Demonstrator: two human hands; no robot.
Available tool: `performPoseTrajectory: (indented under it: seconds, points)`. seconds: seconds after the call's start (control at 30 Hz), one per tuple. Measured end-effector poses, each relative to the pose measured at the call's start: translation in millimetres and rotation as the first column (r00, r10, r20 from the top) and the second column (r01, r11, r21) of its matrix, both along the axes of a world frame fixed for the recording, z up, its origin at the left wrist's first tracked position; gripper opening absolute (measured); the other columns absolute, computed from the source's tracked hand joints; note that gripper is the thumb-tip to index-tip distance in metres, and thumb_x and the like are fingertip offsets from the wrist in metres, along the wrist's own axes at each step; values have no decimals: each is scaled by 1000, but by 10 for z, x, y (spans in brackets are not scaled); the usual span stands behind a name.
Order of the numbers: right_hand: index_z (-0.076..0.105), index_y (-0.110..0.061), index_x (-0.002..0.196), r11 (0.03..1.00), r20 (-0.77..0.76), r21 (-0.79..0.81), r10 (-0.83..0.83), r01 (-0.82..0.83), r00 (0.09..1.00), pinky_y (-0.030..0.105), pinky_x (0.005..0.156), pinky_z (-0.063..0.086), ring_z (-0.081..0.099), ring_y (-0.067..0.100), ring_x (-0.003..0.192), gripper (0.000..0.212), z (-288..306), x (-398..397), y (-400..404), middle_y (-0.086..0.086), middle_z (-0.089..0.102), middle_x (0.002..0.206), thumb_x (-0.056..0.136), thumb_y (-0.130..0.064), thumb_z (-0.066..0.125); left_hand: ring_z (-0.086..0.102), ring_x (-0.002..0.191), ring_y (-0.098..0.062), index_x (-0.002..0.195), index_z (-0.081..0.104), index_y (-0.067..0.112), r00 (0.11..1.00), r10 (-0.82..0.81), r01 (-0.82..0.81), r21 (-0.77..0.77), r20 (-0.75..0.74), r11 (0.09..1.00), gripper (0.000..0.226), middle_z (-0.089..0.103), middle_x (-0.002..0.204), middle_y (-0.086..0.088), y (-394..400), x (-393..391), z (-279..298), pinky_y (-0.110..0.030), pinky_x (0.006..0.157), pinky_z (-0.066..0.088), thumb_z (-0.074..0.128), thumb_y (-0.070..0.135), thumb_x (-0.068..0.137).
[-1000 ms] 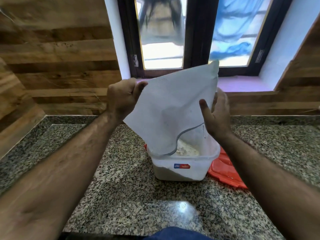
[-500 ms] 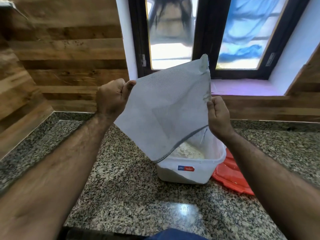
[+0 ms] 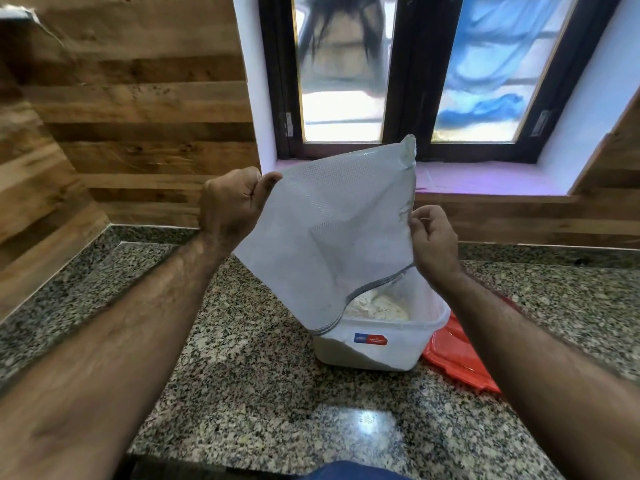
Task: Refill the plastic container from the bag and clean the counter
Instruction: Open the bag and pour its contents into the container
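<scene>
Head view: both hands (image 3: 231, 202) (image 3: 433, 242) pinch bag (image 3: 332, 230), hiding container (image 3: 381, 344); red lid (image 3: 457, 362) beside.

1. The counter (image 3: 242, 358) is speckled granite, polished to a glare.
2. The bag (image 3: 332, 237) looks like thin woven plastic, matt white.
3. The container (image 3: 398, 344) is cloudy, smooth plastic.
4. The lid (image 3: 457, 362) is glossy red plastic.
5. The wall (image 3: 138, 116) looks like wood-grain planks.

A white bag (image 3: 332, 233) is hanging upended, its open mouth dipping into a translucent plastic container (image 3: 377, 344) that is holding pale powder and sitting on the speckled worktop (image 3: 249, 386).
</scene>
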State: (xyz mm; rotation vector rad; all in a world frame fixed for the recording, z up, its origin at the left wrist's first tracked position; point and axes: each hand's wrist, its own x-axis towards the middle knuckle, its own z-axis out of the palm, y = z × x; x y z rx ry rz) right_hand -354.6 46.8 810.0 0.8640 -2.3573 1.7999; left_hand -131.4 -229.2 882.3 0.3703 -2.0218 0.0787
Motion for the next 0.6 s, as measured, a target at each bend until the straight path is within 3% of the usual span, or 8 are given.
performPoseTrajectory:
  seconds: [0.17,0.27,0.33,0.4,0.53,0.6]
  points:
    - [68,-24,107,998,54,-39,59,-57,997,29,72,54,67,9,89,9,5,51,19,-2,72,104,108,-28,60,43,48,-21,63,52,10,1000,-20,20,25,-22,999,62,48,56,-5,29,-4,49,-31,47,27,51,53,108]
    - [71,-28,102,1000,73,-11,19,-19,997,40,84,61,68,16,101,10,-46,-20,12,1,70,113,103,-25,62,43,48,-21,63,52,10,999,-41,42,5,-23,999,60,48,56,-4,46,3,73,-33,45,30,53,51,108]
    - [68,-27,112,998,156,-54,37,-29,987,43,95,58,64,18,115,13,-22,-12,-2,0,66,125,100,-22,66,42,47,-21,62,50,11,998,-49,50,27,-35,998,61,46,56,-4,58,5,74,-33,45,29,52,51,108]
    - [61,-24,127,990,277,-120,103,-72,955,37,95,54,60,20,122,24,6,30,-22,2,63,132,103,-26,67,41,47,-21,61,49,11,997,-55,60,71,-61,996,62,46,55,-4,76,3,80,-32,46,27,50,52,108]
    - [55,-16,133,983,534,-179,59,45,844,42,93,52,61,31,123,36,-12,142,-146,12,64,131,107,-41,55,34,48,-14,64,47,18,978,-95,139,239,-187,961,55,43,56,-2,141,15,126,-23,49,21,49,55,104]
    - [57,-18,136,966,664,-238,87,100,742,38,86,50,63,27,117,45,-7,212,-206,5,67,127,107,-52,50,33,48,-13,65,48,17,966,-100,182,350,-240,919,56,41,56,-1,145,25,124,-25,49,22,48,58,103]
